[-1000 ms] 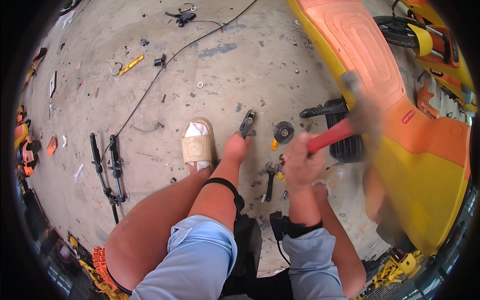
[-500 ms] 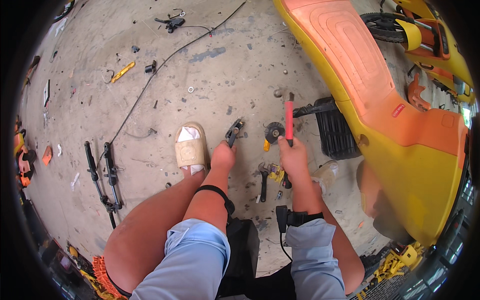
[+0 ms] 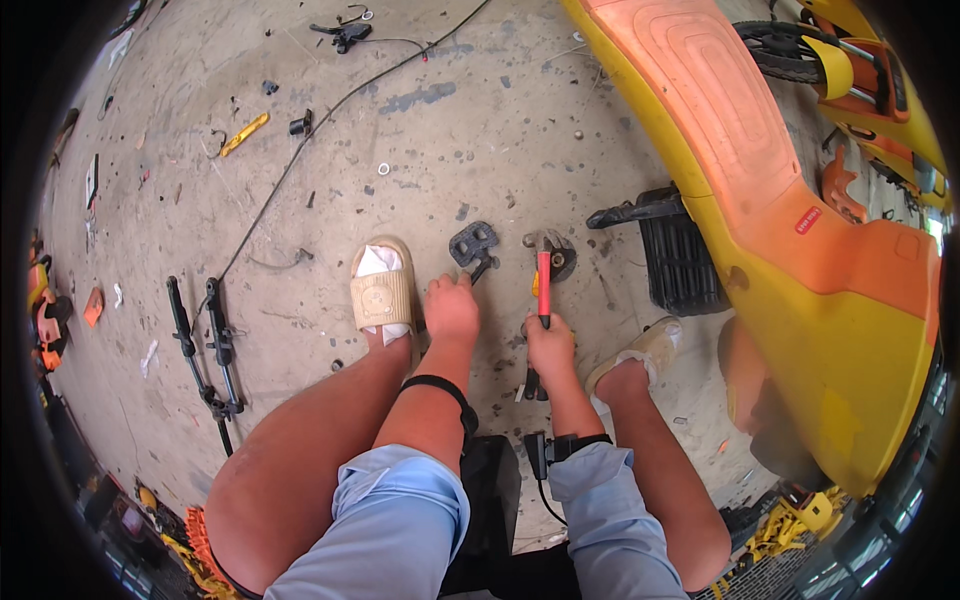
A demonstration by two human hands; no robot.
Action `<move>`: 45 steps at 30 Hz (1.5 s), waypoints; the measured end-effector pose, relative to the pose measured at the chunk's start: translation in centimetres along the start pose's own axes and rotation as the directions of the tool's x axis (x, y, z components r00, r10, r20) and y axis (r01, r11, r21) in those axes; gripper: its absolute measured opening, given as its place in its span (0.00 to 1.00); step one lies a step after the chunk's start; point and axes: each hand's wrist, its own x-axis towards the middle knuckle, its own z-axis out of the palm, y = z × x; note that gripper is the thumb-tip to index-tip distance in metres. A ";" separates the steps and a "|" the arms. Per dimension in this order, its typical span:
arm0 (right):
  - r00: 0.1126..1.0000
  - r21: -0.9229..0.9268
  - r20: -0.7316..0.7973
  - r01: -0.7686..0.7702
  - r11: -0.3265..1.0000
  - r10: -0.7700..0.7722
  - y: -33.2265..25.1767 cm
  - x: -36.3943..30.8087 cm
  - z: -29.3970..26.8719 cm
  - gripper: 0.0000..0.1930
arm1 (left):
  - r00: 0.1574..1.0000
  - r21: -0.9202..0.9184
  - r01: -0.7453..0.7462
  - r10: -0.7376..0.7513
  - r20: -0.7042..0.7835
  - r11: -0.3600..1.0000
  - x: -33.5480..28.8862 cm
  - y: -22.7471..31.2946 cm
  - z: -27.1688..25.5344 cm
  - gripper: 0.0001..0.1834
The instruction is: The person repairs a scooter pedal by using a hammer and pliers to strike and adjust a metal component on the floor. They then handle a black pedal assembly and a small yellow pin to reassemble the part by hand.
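My left hand (image 3: pixel 452 308) is closed around the end of a black crank arm, whose black pedal (image 3: pixel 473 243) points away from me, low over the floor. In my right hand (image 3: pixel 551 345) is a hammer (image 3: pixel 544 284) with a red and black handle. Its head lies over a dark round disc (image 3: pixel 565 262), which it partly covers. Beside the handle a bit of a yellow piece (image 3: pixel 536 284) shows. The right hand and forearm hide most of the tools on the floor behind them.
A large yellow and orange scooter-like body (image 3: pixel 760 200) fills the right side, with a black basket-like part (image 3: pixel 682 255) next to it. Fork tubes (image 3: pixel 212 350) lie at left. A long black cable (image 3: pixel 330 117), a yellow lever (image 3: pixel 245 134) and a brake lever (image 3: pixel 345 37) lie farther off.
The hammer has come down and left, its head now over the disc. My left hand has turned the pedal, so its flat face shows. My right foot appears more fully.
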 end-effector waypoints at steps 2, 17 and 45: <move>1.000 0.041 0.005 0.001 0.999 -0.001 -0.5 0.2 0.0 0.15 | 0.999 0.070 0.034 -0.035 0.004 0.997 0.0 0.0 -0.1 0.13; 0.993 -0.084 0.101 -0.044 0.995 0.053 -0.6 0.7 0.1 0.17 | 0.994 -0.141 -0.078 0.066 -0.088 0.987 0.3 0.6 -0.6 0.11; 0.906 0.383 0.005 0.388 0.838 -0.422 -28.8 -25.9 -25.9 0.09 | 0.982 -0.890 -0.098 0.186 -0.015 0.446 -8.3 15.5 -36.3 0.21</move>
